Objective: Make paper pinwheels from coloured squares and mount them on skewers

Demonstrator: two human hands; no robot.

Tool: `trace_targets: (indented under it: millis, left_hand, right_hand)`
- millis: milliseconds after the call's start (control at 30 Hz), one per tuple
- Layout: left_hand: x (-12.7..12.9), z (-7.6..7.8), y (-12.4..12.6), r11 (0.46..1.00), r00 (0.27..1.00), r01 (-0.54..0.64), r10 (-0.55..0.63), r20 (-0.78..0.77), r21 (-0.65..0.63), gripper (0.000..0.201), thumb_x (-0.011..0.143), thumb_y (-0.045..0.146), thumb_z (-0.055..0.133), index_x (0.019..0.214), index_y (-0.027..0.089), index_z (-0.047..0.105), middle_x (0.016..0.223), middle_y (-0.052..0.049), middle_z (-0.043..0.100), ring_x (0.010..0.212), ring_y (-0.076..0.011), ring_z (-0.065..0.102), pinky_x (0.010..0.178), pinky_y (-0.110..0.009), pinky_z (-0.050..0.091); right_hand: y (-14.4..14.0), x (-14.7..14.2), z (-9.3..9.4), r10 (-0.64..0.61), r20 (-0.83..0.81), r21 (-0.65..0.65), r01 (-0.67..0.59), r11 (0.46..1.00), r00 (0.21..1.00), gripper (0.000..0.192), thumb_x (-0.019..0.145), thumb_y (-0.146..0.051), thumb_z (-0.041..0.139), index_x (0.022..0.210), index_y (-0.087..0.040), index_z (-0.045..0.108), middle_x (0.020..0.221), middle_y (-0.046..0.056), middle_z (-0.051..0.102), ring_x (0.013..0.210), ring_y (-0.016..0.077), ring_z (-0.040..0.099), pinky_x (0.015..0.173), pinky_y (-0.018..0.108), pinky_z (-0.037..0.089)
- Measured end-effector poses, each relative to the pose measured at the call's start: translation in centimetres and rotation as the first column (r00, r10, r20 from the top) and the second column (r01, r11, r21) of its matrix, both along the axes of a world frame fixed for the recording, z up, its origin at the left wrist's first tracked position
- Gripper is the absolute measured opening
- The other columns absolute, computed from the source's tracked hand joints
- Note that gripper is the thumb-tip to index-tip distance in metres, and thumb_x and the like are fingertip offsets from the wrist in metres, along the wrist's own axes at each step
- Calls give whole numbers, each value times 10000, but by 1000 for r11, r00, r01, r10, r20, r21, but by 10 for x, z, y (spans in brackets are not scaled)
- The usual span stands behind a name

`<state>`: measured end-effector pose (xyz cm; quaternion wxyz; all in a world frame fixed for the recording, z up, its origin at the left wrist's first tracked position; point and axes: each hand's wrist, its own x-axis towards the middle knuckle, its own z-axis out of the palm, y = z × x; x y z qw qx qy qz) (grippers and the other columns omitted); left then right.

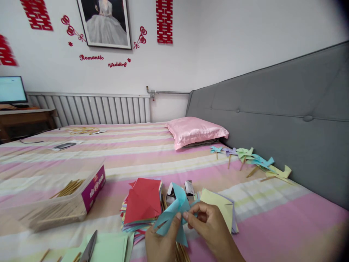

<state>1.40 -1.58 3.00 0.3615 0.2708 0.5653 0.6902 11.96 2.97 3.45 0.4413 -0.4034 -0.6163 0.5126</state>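
My left hand (160, 240) and my right hand (209, 227) meet at the bottom centre, both pinching a light blue folded paper pinwheel (174, 209). The left thumb presses its centre while the right fingertips hold a flap. Just behind it lies a stack of coloured paper squares (141, 205) topped with red, and a pale yellow sheet pile (220, 205) sits beside my right hand. Thin wooden sticks (181, 253) show under my hands.
Several finished pinwheels (253, 162) lie along the grey headboard (286, 109) at right. A box of wooden sticks (68, 198) stands at left, scissors (88, 249) on green paper (109, 249) at the bottom. A pink pillow (195, 131) lies on the striped bed.
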Motion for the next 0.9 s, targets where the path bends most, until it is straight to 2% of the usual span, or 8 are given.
trace_targets:
  millis: [133,333,433,567,633,733,800,900]
  left_hand:
    - [-1,-3,0,999,1000,21,-21,-4,31,184,539,334,750,631,176,730,501,-2,675,597,-201,630,547,-234,476]
    - [-1,0,0,998,998,58,-58,-26,5,172,554,336,741,616,175,723,609,-36,731,654,-218,645,618,-255,499]
    - [-2,-1,0,997,996,83,-83,-44,0,189,572,344,729,642,169,730,596,-42,726,664,-225,649,623,-260,501]
    - [-3,-2,0,998,997,61,-61,-41,-17,194,563,342,735,607,154,724,596,-57,728,631,-222,647,598,-259,502]
    - [-4,-3,1,998,998,61,-60,27,-16,199,556,328,744,645,150,727,660,-65,743,699,-236,660,652,-272,509]
    - [-4,-2,3,995,962,101,-102,252,16,215,578,284,740,746,154,717,766,-64,753,814,-248,664,748,-307,505]
    - [-3,0,3,991,908,115,-131,399,63,217,594,238,734,797,165,706,806,-54,752,873,-244,657,787,-314,498]
    - [0,2,3,981,856,151,-191,481,120,233,593,207,734,819,158,703,809,-63,752,884,-249,657,802,-318,498]
  right_hand:
    - [2,0,-2,-5,19,-4,5,1000,1000,263,666,-367,654,566,-131,599,543,8,564,489,132,519,464,221,364]
    - [3,2,-5,-10,47,9,10,1000,999,248,658,-357,662,569,-129,623,577,22,582,511,148,538,479,235,380]
    - [3,2,-6,-23,67,27,21,999,998,245,658,-354,663,568,-129,625,581,24,583,516,150,540,479,237,379]
    - [2,1,-5,-8,69,18,7,1000,998,241,665,-345,661,567,-137,591,564,20,582,496,139,526,468,232,375]
    - [0,1,-4,14,3,-6,-13,1000,1000,243,659,-336,670,580,-155,528,673,38,622,510,128,536,478,229,390]
    - [-3,0,-1,14,-140,-8,-15,1000,990,278,656,-325,679,695,-193,437,905,59,621,581,130,578,496,222,412]
    - [-4,-1,1,-19,-196,-2,19,1000,980,352,652,-333,685,865,-216,431,940,51,603,590,131,582,480,216,406]
    - [-5,-3,1,-4,-283,-35,-6,999,959,608,637,-355,696,1127,-232,357,879,35,614,651,168,604,544,259,449]
